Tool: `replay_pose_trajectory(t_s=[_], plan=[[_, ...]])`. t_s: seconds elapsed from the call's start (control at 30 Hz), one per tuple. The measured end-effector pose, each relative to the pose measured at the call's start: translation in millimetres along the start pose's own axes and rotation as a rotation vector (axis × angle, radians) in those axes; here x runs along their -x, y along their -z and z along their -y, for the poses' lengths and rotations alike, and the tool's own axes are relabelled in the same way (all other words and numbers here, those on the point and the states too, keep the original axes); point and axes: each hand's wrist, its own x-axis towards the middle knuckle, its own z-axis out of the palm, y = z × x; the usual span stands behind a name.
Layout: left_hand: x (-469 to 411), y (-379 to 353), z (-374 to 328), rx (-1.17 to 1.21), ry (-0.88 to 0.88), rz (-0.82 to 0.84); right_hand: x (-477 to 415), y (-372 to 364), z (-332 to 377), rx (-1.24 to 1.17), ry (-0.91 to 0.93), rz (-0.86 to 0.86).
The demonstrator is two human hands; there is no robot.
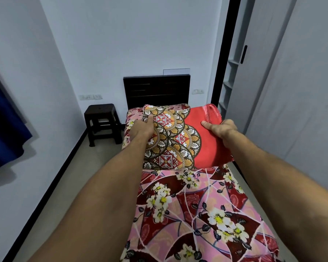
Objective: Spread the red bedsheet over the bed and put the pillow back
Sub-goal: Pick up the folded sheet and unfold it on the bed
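Note:
A red and pink floral bedsheet (pixel 197 214) covers the narrow bed from the near end to the dark headboard (pixel 156 89). Above the bed's far half I hold a pillow (pixel 180 137) in a red cover with a gold, black and white scallop pattern. My left hand (pixel 142 127) grips its left edge, thumb on top. Its right edge, on the plain red part, is gripped by my right hand (pixel 221 129). The pillow is tilted toward me and hides the sheet beneath it.
A dark plastic stool (pixel 102 123) stands on the floor left of the headboard. A blue curtain (pixel 4 133) hangs at the far left. A grey wardrobe (pixel 273 82) with open shelves lines the right side, close to the bed.

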Motion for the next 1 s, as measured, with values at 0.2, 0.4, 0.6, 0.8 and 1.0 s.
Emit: replay_pose_trajectory(t_s=[0.2,0.4,0.6,0.8,1.0], plan=[[0,-7,-2,-0.006,0.019,0.006,-9,0,-4,-0.001,0.001,-0.003],[-8,-23,11,-0.019,0.029,-0.011,-16,-4,-20,0.003,-0.004,0.016],[-16,-45,31,-0.049,0.058,-0.001,-28,-14,-45,0.015,-0.039,0.041],[-21,-87,76,-0.048,0.078,0.013,-64,-41,-107,0.049,-0.113,0.047],[-17,-144,134,-0.146,0.115,0.07,-76,-70,-180,0.089,-0.154,0.096]])
